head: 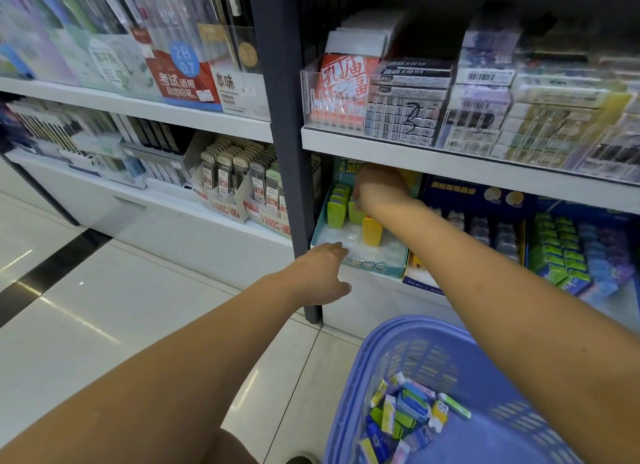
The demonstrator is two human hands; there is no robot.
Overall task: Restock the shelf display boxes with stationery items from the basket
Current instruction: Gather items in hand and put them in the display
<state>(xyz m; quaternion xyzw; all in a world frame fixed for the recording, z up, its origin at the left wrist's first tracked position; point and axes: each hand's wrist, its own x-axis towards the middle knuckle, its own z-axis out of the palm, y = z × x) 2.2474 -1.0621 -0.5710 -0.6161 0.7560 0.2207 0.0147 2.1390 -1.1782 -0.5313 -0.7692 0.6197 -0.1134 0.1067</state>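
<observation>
A teal display box sits on the bottom shelf with green erasers and a yellow one standing in its clear tray. My right hand reaches deep into the box under the shelf above, fingers curled on a green eraser at the back row. My left hand rests with relaxed fingers against the box's front left corner. The purple basket stands at bottom right with several small stationery packs inside.
A dark shelf upright stands just left of the box. Blue display boxes with green and blue packs fill the shelf to the right. Refill packs sit on the left shelving. The white tiled floor lies below.
</observation>
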